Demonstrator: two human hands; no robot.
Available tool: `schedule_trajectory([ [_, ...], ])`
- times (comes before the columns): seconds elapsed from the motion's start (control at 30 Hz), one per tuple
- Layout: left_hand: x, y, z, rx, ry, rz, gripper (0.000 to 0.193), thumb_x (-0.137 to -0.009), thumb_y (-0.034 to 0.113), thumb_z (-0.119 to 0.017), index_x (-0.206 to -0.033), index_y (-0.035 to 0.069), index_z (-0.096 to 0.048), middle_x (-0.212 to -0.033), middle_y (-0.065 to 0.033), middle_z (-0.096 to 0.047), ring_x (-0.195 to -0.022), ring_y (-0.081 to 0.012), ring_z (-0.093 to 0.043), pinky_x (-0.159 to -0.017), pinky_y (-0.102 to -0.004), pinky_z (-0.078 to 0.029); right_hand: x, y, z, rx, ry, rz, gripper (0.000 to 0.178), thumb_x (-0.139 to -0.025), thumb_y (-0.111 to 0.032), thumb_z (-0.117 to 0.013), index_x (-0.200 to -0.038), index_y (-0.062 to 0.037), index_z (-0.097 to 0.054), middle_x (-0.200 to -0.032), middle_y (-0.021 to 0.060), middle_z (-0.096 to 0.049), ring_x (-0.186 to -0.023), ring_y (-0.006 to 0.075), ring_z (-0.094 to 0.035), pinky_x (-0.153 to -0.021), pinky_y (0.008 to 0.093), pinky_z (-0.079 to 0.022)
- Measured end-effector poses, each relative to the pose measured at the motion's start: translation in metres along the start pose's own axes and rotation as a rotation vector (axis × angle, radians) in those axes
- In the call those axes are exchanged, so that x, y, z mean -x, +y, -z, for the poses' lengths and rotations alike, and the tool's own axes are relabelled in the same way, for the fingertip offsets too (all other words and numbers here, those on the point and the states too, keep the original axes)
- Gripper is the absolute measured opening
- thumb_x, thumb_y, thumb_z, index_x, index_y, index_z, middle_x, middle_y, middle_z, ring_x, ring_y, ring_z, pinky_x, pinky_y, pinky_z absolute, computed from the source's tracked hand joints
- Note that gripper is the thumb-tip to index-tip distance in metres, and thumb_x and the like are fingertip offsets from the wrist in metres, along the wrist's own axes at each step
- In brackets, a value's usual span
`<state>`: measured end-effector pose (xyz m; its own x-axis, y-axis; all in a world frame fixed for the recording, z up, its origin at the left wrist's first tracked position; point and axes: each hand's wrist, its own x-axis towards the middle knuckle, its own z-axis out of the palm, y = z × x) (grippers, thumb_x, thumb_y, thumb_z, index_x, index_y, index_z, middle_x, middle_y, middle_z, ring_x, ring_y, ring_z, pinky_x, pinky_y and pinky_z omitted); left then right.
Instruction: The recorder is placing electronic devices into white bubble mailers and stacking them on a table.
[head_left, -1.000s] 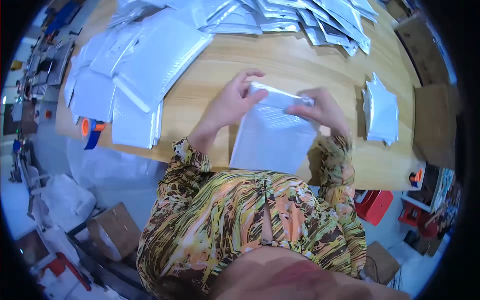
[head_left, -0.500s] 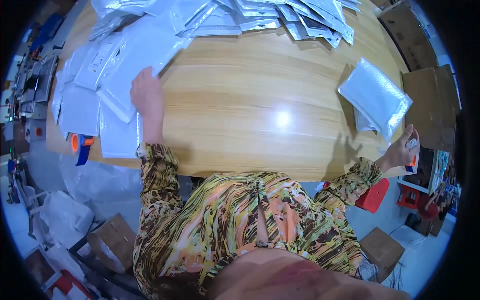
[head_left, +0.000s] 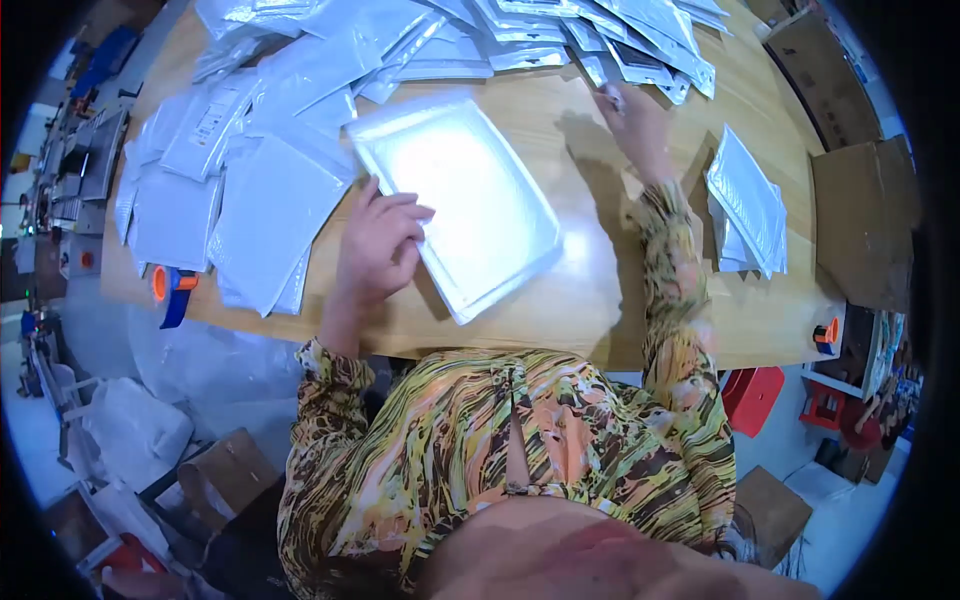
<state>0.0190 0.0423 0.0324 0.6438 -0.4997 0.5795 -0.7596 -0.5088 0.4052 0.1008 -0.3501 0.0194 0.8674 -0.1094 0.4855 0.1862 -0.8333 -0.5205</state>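
A white padded mailer (head_left: 465,200) lies tilted across the middle of the wooden table. My left hand (head_left: 380,245) is at its left edge, fingers apart and fingertips touching the mailer, with the thumb held away. My right hand (head_left: 638,125) reaches to the far side, by the near edge of the silver zip pouches (head_left: 640,68). Its fingers are drawn together, and a small shiny bit shows at them, too small to name. To the left spreads a pile of white mailers (head_left: 280,190). Two or so more mailers (head_left: 748,205) are stacked at the right.
A tape roll in a blue and orange holder (head_left: 172,290) sits on the left table edge, another tape roll (head_left: 826,332) at the right corner. Cardboard boxes (head_left: 865,225) stand beyond the right edge. A red stool (head_left: 752,400) is below the table.
A mailer has come from the left pile to the middle, with my left hand beside it. My right hand has moved from the right corner up to the pouches. The right stack's top mailer has settled.
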Motion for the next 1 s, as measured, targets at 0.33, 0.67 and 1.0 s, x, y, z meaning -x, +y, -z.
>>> schedule_trajectory([
  [0.33,0.025,-0.007,-0.016,0.001,0.002,0.268,0.014,-0.074,0.001,-0.061,-0.086,0.007,-0.063,-0.089,-0.0006,-0.066,-0.086,-0.0195,-0.061,-0.082,-0.0331,-0.048,-0.096,-0.024,-0.101,0.510,-0.025,0.300,0.017,-0.086,-0.022,-0.058,-0.099,-0.0113,-0.061,-0.096,0.0072,-0.065,-0.072,0.0289,-0.066,-0.061,0.0383,-0.051],
  [0.67,-0.010,0.014,-0.067,-0.070,-0.167,0.197,0.043,-0.082,0.028,-0.066,-0.116,0.005,-0.054,-0.134,-0.0148,-0.047,-0.126,-0.0325,-0.041,-0.108,-0.0444,-0.029,-0.054,-0.032,-0.053,0.550,-0.142,0.509,0.012,-0.083,-0.017,-0.059,-0.091,-0.0082,-0.056,-0.087,0.0077,-0.061,-0.064,0.0288,-0.062,-0.057,0.0381,-0.049],
  [1.0,-0.005,0.015,-0.075,-0.090,-0.267,0.243,0.043,-0.082,0.034,-0.068,-0.109,0.005,-0.051,-0.145,-0.0189,-0.037,-0.138,-0.0360,-0.029,-0.116,-0.0492,-0.016,0.057,-0.081,0.020,-0.220,-0.743,0.208,0.032,-0.075,-0.023,-0.073,-0.103,-0.0091,-0.067,-0.086,0.0072,-0.066,-0.064,0.0241,-0.059,-0.061,0.0345,-0.047],
])
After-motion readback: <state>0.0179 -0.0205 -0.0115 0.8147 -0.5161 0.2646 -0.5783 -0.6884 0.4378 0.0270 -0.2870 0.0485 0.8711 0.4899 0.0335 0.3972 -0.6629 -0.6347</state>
